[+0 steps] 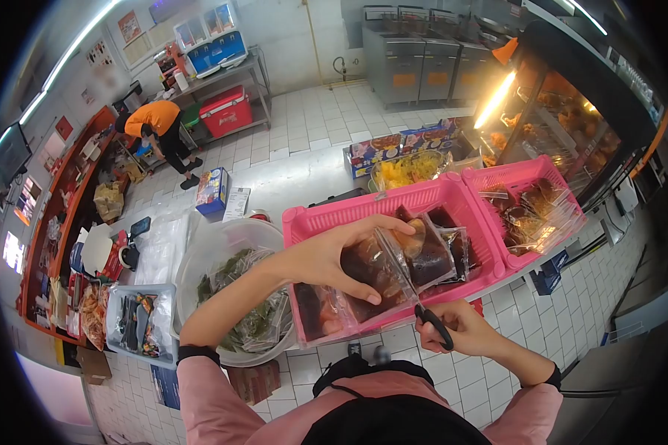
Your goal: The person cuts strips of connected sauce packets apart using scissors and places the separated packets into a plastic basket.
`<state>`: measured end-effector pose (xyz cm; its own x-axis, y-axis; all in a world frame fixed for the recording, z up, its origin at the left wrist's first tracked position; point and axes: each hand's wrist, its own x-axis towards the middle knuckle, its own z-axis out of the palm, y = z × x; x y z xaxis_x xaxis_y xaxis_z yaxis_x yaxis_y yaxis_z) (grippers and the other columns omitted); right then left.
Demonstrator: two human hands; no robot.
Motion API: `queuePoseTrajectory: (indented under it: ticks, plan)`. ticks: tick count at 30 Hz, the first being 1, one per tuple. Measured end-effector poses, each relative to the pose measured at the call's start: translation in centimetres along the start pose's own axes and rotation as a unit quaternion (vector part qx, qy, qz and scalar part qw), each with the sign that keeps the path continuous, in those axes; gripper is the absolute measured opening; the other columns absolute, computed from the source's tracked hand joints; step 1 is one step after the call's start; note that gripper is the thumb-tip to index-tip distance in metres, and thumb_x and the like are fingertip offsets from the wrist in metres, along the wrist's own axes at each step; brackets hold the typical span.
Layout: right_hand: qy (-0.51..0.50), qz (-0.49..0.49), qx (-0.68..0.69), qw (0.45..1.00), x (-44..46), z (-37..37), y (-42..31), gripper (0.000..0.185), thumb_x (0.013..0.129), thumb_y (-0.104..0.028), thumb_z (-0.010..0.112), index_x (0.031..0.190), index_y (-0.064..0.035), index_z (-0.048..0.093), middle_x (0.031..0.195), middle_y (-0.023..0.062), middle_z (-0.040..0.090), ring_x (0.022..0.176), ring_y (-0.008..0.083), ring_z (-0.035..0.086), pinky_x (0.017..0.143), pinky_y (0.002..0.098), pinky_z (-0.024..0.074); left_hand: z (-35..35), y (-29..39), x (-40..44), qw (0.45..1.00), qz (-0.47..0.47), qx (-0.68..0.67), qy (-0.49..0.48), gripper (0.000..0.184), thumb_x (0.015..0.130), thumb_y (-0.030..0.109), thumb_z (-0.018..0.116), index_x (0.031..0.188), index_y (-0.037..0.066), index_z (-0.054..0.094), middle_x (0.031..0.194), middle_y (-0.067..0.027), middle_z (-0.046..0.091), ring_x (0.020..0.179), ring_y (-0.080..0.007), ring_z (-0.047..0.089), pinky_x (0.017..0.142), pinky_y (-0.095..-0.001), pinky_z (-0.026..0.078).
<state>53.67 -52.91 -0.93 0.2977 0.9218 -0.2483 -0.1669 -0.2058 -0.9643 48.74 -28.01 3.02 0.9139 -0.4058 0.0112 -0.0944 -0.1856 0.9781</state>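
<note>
My left hand [326,256] is closed on a clear plastic pouch of dark sauce [375,271], thumb on its front and fingers over its top. In my right hand [464,331] is a pair of scissors [432,326] with black handles. The blades point up and left, against the seam between this pouch and a neighbouring pouch [432,259]; whether they have cut through cannot be seen. Both pouches are over a pink plastic basket [334,216] where more sauce pouches lie. My left hand and forearm cover part of the basket.
A second pink basket [490,172] with filled bags adjoins on the right. Left stands a white tub [189,245] of small green-filled bags, beside a grey bin [111,326] of packets. A heated display case [557,81] rises at right. A person in an orange shirt [154,117] bends at far left.
</note>
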Motion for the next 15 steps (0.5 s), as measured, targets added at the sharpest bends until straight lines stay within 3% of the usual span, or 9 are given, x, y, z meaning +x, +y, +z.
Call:
queuePoseTrajectory:
  ticks: [6, 11, 15]
  plan:
    - [0.021, 0.039, 0.024, 0.999, -0.02, 0.23, 0.04, 0.034, 0.085, -0.034, 0.052, 0.077, -0.0007, 0.049, 0.053, 0.0023, 0.045, 0.043, 0.0058, 0.038, 0.039, 0.02, 0.0259, 0.02, -0.53, 0.63, 0.996, 0.062, 0.048, 0.03, 0.079, 0.058, 0.014, 0.076, 0.124, 0.008, 0.034, 0.123, -0.007, 0.039, 0.118, -0.0168, 0.033, 0.1, -0.0308, 0.023]
    - [0.024, 0.014, 0.005, 1.0, 0.11, 0.56, -0.46, 0.036, 0.085, -0.035, 0.052, 0.075, -0.0009, 0.05, 0.054, 0.0023, 0.046, 0.044, 0.0056, 0.038, 0.039, 0.0197, 0.0258, 0.15, -0.63, 0.68, 0.999, 0.042, 0.006, -0.014, 0.094, 0.052, 0.008, 0.078, 0.13, 0.008, 0.024, 0.128, -0.0072, 0.033, 0.121, -0.0168, 0.028, 0.102, -0.0309, 0.02]
    - [0.02, 0.001, 0.019, 1.0, 0.15, 0.68, -0.54, 0.037, 0.085, -0.036, 0.051, 0.073, -0.0012, 0.05, 0.054, 0.0024, 0.046, 0.045, 0.0056, 0.038, 0.04, 0.0198, 0.0257, 0.25, -0.93, 1.07, 0.997, 0.062, -0.035, -0.013, 0.094, 0.054, 0.012, 0.079, 0.129, 0.009, 0.024, 0.129, -0.0067, 0.03, 0.121, -0.0176, 0.03, 0.101, -0.0312, 0.019]
